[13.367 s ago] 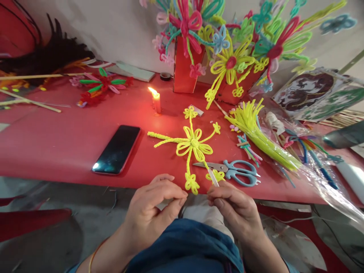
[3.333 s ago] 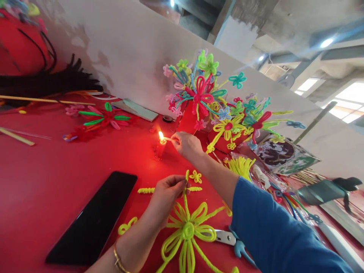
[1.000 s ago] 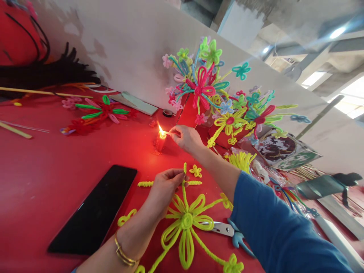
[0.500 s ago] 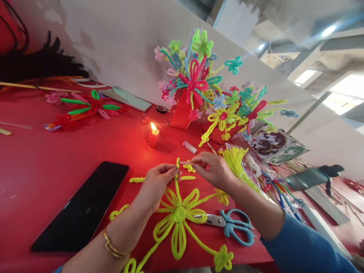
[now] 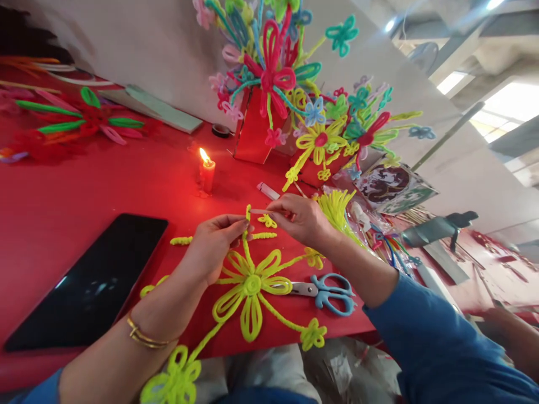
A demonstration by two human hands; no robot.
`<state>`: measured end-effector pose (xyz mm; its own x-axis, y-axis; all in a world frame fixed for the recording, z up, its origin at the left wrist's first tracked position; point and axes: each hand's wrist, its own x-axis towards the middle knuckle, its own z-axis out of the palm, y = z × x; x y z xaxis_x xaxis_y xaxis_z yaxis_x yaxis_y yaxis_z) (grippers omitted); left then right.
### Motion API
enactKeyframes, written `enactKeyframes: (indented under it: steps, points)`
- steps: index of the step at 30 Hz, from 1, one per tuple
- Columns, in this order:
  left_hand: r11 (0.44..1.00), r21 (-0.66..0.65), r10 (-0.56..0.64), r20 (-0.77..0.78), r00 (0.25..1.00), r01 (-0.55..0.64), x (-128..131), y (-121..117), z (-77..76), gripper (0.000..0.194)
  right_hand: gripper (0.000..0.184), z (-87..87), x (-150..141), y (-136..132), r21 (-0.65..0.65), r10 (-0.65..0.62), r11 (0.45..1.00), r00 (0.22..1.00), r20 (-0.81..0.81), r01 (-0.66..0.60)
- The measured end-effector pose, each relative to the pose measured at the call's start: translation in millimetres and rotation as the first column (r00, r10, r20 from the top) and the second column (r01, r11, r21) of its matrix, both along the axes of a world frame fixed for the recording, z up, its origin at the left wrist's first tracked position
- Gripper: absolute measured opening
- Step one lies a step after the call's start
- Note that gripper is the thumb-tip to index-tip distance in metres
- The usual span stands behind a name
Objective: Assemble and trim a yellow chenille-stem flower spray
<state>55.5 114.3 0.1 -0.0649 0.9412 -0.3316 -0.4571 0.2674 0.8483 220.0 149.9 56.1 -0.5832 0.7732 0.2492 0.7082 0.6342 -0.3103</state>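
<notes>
My left hand (image 5: 213,244) pinches the upright top stem of a yellow pipe-cleaner flower (image 5: 252,285), close to the stem's tip. Between the closed fingers of my right hand (image 5: 301,221) is a thin pale stick (image 5: 260,212), its end against that tip; the stick's exact kind I cannot make out. More stems with small looped flowers spread from the big flower's centre, and one small flower (image 5: 170,379) hangs past the table's front edge. Blue-handled scissors (image 5: 334,294) lie right of the petals, their blades partly under one. A small yellow flower (image 5: 267,221) lies just behind the hands.
A lit red candle (image 5: 206,174) stands behind my left hand. A black tablet-like slab (image 5: 90,280) lies at left. Colourful pipe-cleaner bouquets (image 5: 273,78) rise at the back. A yellow pipe-cleaner bundle (image 5: 337,210) lies at right, and another person's arm (image 5: 511,336) shows at far right.
The whole view has shifted, so the table and hands appear higher and further left. Both hands keep their hold, with the stick still at the stem's tip.
</notes>
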Motion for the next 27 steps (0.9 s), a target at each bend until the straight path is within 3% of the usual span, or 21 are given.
enactKeyframes:
  steps: [10, 21, 27]
  points:
    - [1.0, 0.003, -0.001, -0.023, 1.0, 0.001, -0.7, -1.7, 1.5, 0.013, 0.016, 8.0, -0.4, -3.1, 0.022, 0.016, 1.0, 1.0, 0.0, -0.016]
    - [0.997, 0.069, -0.017, -0.094, 0.995, 0.023, 3.1, -3.1, 2.7, 0.003, 0.013, 2.7, -0.3, 0.0, 0.102, 0.074, 0.992, 0.997, -0.038, -0.07]
    - [0.996, 0.085, -0.024, -0.092, 0.995, 0.032, 5.4, -1.3, 2.4, 0.005, 0.013, 3.1, 0.6, 2.5, 0.09, 0.043, 0.995, 0.999, 0.005, -0.043]
